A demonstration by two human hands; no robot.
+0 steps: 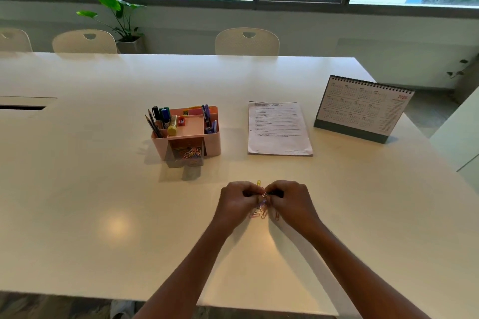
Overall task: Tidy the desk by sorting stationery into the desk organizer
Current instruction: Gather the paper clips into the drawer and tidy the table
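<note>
Curling knuckles-up near the table's (77,189) front edge, the left hand (237,201) and right hand (291,201) meet fingertip to fingertip, pinching coloured paper clips (261,211) between and beneath them. The pink desk organizer (211,141) stands farther back, left of centre, its drawer (185,155) open.

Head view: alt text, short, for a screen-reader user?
Both hands, left hand and right hand, gather coloured paper clips on a white desk. Behind stand a pink desk organizer with pens, a printed sheet and a desk calendar.
</note>
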